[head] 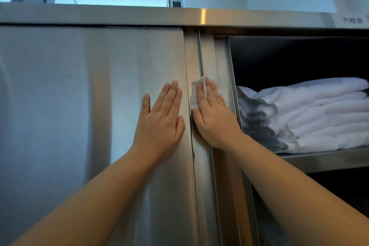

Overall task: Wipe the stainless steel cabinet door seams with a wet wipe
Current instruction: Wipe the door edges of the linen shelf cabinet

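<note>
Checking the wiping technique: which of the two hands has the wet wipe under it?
The right hand: it presses the white wet wipe onto the stainless steel door seam. The left hand lies flat, bare, on the door panel.

Counts: 2 hands, left hand [159,120] and right hand [214,120]. 1 wet wipe [194,96]. 1 steel cabinet door [79,106] face-on, plus 1 second door edge [209,62] just behind it. 1 shelf [323,159]. 1 pile of white folded cloths [319,116]; can't tell how many are in the pile. 1 label [352,20], unreadable.
</note>
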A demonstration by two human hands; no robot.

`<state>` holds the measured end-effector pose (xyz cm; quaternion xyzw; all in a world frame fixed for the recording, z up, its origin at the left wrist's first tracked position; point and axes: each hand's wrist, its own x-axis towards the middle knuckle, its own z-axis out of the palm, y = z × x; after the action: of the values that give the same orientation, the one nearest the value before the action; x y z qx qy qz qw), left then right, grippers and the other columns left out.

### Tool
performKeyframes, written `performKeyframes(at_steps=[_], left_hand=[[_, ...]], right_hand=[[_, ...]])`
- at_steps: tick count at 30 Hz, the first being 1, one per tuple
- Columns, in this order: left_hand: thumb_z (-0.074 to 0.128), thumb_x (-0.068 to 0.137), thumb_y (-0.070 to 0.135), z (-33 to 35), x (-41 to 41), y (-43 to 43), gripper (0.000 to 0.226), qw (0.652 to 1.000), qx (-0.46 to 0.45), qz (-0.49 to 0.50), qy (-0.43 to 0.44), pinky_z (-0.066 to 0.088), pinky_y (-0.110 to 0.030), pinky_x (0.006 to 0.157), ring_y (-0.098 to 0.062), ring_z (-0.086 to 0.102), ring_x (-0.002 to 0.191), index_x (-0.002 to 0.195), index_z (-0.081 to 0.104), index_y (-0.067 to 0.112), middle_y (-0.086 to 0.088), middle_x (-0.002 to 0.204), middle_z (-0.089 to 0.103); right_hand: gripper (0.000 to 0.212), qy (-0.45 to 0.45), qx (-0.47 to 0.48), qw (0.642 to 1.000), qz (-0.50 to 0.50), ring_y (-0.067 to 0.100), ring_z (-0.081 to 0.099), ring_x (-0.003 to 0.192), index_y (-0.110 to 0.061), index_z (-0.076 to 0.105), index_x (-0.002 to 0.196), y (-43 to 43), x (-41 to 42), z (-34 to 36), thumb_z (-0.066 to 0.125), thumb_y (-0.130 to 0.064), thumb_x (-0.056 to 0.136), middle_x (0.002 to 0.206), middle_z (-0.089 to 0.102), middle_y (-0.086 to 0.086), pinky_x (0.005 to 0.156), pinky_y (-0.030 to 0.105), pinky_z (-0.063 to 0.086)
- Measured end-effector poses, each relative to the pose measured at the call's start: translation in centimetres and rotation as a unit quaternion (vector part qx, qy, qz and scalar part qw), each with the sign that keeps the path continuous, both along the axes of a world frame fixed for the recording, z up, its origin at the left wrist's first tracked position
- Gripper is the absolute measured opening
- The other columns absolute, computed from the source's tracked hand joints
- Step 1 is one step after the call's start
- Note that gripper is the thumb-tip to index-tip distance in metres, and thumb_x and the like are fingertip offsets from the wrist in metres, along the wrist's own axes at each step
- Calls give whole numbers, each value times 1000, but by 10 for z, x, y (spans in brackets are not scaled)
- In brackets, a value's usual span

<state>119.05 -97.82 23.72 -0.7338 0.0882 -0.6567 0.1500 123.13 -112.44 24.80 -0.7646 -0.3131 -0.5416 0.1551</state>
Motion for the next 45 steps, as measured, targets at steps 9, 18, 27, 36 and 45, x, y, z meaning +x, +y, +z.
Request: performKeyframes(at_steps=[9,18,27,36,45], left_hand=[[21,91,32,7,1,5,58,1000,-8,-14,-12,15,-47,110,-22,23,140,143,25,7,-9,151,25],[15,90,36,5,1,7,59,1000,-14,-16,1,9,-44,112,-18,13,142,144,12,13,-4,153,13],[21,90,34,5,0,5,58,999,-8,-28,-15,15,-48,109,-22,22,139,143,20,10,-7,151,23],[23,90,33,5,-1,5,56,1000,-6,-24,-19,19,-51,108,-23,25,138,142,22,10,-8,150,26],[27,89,31,6,0,5,56,999,2,-22,-33,30,-55,104,-24,32,135,140,31,7,-10,146,34]], right_hand=[[58,-11,7,1000,-13,18,-13,142,-12,-11,147,1,3,53,22,-29,101,155,-16,8,113,30,-5],[59,-38,10,999,-15,19,-14,142,-11,-9,147,1,6,75,22,-31,102,155,-17,9,113,30,-5],[67,-139,33,990,18,20,-17,142,-9,-12,146,10,-8,80,31,-31,99,153,-20,11,113,35,-7],[66,-100,-20,994,-29,23,-17,141,-12,-14,146,20,-3,102,25,-39,100,152,-24,12,115,39,-3],[69,-95,-13,995,-35,15,-15,142,-10,-15,145,22,1,96,25,-41,99,155,-18,6,113,38,-11]])
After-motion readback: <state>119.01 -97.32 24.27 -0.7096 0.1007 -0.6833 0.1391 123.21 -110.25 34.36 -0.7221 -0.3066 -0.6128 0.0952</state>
